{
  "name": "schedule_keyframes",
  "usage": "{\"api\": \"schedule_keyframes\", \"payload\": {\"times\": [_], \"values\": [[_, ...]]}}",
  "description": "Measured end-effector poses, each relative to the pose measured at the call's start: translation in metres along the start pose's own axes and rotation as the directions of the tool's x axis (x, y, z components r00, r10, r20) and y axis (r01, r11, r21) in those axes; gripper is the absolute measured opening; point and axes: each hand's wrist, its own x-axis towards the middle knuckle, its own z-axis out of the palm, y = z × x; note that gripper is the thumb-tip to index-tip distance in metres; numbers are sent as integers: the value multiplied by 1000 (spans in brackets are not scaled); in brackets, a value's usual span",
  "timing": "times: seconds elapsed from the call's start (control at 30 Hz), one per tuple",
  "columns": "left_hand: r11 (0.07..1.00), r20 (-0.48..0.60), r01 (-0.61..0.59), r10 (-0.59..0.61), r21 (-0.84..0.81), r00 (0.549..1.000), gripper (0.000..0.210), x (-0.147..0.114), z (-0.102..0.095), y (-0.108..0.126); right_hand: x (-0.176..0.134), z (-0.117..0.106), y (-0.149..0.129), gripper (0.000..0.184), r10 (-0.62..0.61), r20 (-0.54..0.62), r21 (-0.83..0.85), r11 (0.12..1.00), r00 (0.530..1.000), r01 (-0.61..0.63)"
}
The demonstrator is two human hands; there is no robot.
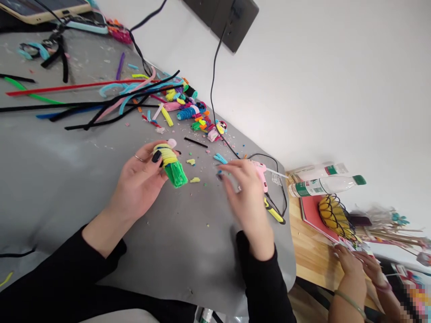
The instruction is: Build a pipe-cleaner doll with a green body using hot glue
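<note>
My left hand (143, 179) is closed around a small pipe-cleaner figure (165, 155), its wrapped body yellow with a thin dark band and its lower end green. A pale pink ball (172, 143) shows at its top end. To the right, my right hand (244, 188) hovers over the grey mat, slightly blurred, with thumb and fingers apart and nothing visible between them. Just beyond its fingertips lies a folded light blue pipe-cleaner piece (220, 158). Partly behind that hand is a pink glue gun (260, 175) with a glue stick in its back.
Long pipe cleaners (114, 103) and several finished pipe-cleaner figures (193, 112) lie toward the wall. A black cord (213, 85) runs from the socket (232, 22). Yellow-handled cutter (274, 211), plastic bottles (326, 185) and a wire basket (335, 215) are rightward. Another person's hands (352, 262) work there.
</note>
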Motion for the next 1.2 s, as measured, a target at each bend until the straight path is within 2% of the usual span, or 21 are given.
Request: {"api": "schedule_keyframes", "payload": {"times": [0.03, 0.13, 0.23, 0.3, 0.37, 0.47, 0.57, 0.63, 0.73, 0.83, 0.93, 1.0, 1.1, 1.13, 1.2], "values": [[1000, -2, 3, -3, 7, 1000, 28, 0, 1, 0, 1, 7, -12, 24, -64, 46, 35, 997, 997, 63], [998, 8, 36, -36, 44, 999, 23, -1, 3, 2, 3, 26, -32, 24, -128, 184, -44, 989, 975, 138], [994, 22, 71, -73, 78, 997, 19, -3, 5, 4, 5, 33, -32, 19, -130, 267, -128, 977, 955, 169], [993, 20, 82, -84, 82, 996, 24, -4, 5, 5, 6, 32, -28, 17, -115, 270, -144, 977, 956, 158], [993, 16, 89, -91, 83, 996, 26, -4, 5, 5, 4, 29, -26, 13, -76, 252, -91, 991, 965, 102], [990, 45, 103, -108, 101, 993, 21, -4, 4, 4, 1, 24, -25, 11, 23, 206, 124, 991, 978, -49], [987, 68, 109, -118, 122, 991, 18, -4, 4, 3, -2, 18, -27, 18, 147, 157, 350, 916, 977, -194], [986, 64, 114, -123, 125, 990, 19, -4, 4, 3, -4, 14, -30, 20, 192, 127, 450, 863, 973, -229], [985, 68, 116, -126, 127, 990, 23, -4, 5, 4, -6, 8, -37, 18, 226, 16, 475, 856, 974, -206], [983, 87, 118, -130, 138, 988, 22, -4, 6, 4, -11, 5, -44, 18, 293, -98, 434, 873, 951, -224], [977, 91, 120, -137, 176, 986, 22, -5, 7, 4, -16, 5, -51, 12, 396, -69, 540, 787, 916, -299], [974, 100, 100, -122, 204, 988, 24, -6, 8, 3, -18, 5, -55, 9, 435, -5, 666, 673, 900, -321], [963, 119, 62, -96, 263, 988, 25, -7, 7, 1, -17, 4, -60, 11, 419, 96, 791, 519, 903, -325], [957, 124, 55, -94, 285, 988, 26, -7, 6, 0, -17, 3, -61, 10, 412, 110, 803, 499, 905, -325], [944, 140, 45, -95, 326, 986, 29, -7, 4, -2, -15, 2, -63, 7, 414, 98, 794, 515, 905, -322]]}}
